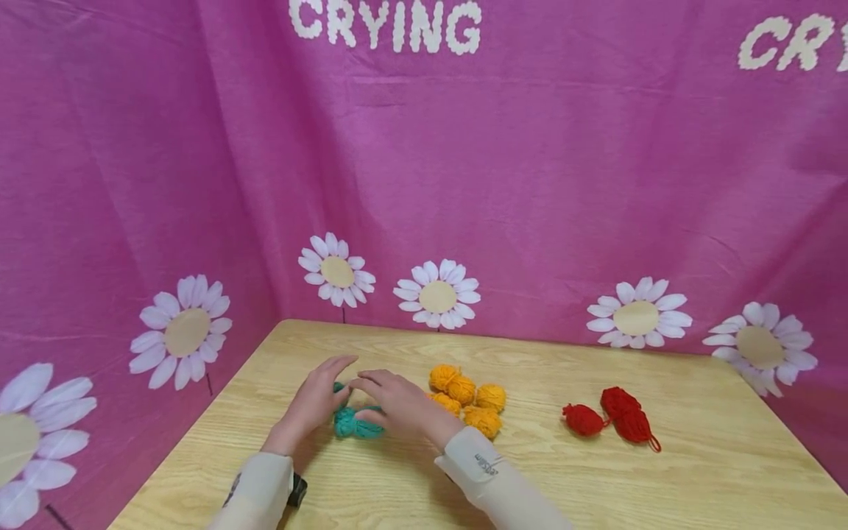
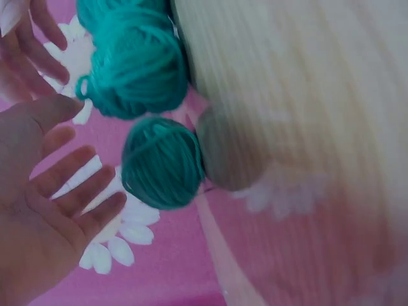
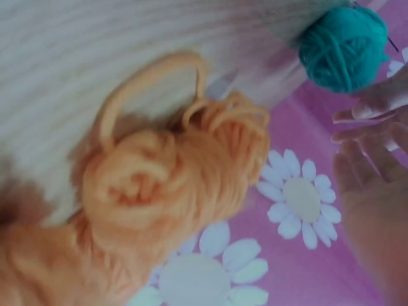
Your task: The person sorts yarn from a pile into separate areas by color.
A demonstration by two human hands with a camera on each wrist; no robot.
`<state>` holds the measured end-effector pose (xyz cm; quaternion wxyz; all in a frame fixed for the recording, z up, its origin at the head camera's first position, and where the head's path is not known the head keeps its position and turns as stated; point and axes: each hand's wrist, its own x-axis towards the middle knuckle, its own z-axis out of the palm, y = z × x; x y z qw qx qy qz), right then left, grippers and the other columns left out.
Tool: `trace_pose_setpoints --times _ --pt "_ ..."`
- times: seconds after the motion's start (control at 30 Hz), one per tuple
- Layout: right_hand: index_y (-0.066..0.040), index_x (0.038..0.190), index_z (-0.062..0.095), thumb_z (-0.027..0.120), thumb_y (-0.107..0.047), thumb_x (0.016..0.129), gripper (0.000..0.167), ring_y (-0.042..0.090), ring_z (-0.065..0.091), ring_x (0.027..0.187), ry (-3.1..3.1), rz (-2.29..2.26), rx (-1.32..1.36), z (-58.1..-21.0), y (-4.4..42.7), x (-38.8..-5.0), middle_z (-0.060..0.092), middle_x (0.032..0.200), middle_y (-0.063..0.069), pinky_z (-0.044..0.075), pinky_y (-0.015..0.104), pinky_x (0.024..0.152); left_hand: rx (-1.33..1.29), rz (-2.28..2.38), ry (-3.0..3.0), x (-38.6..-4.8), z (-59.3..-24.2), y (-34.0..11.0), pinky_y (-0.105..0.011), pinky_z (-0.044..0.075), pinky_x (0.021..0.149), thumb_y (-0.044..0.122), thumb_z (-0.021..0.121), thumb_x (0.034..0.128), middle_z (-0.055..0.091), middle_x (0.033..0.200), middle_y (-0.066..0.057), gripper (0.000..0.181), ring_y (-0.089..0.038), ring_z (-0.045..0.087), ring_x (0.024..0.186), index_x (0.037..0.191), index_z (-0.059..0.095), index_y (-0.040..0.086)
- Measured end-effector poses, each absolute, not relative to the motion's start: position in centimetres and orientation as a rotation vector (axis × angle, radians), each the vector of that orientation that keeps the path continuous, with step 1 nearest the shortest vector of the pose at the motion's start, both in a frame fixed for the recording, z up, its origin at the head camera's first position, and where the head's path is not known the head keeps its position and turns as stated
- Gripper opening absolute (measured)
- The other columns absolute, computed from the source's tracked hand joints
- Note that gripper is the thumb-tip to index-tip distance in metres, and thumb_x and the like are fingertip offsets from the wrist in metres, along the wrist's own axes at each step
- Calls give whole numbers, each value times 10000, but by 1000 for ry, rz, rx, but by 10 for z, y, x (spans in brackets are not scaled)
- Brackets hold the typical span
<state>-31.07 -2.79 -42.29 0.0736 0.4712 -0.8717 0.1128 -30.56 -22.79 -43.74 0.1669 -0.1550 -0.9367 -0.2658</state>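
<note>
Teal-green yarn balls point(image 1: 345, 422) lie on the table between my two hands. My left hand point(image 1: 313, 403) is just left of them, its fingers extended and apart from the nearest ball point(image 2: 162, 163) in the left wrist view. Over the right side of the green group hovers my right hand point(image 1: 403, 406), fingers loosely extended and partly hiding a ball. Neither hand holds anything. Orange-yellow yarn balls point(image 1: 461, 390) sit clustered just right of the right hand; close up in the right wrist view, one point(image 3: 166, 185) has a loose loop of strand.
Red yarn balls point(image 1: 623, 416) rest farther right on the wooden table point(image 1: 530, 478), one with a loop trailing. A magenta cloth point(image 1: 530, 184) with printed daisies and white lettering stands behind the table and along its left side.
</note>
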Motion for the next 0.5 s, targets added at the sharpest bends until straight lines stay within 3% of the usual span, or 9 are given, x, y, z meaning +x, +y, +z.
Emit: trace_pose_setpoints --times 0.23,0.5 --pt "-130 1439 472 530 -430 987 545 261 451 1382 -2608 354 1259 -411 -6 -317 484 1485 97 375 431 1151 -405 -545 -2505 -311 -436 -221 -545 500 964 127 731 867 596 1325 -226 461 -407 573 1219 1296 603 17" --pt "-109 1428 486 541 -434 983 554 319 440 1379 -2633 429 1033 -404 37 -328 484 1478 121 354 511 1142 -312 -447 -2417 -310 -425 -211 -561 461 1016 179 738 865 574 1355 -236 484 -426 555 1238 1296 599 6"
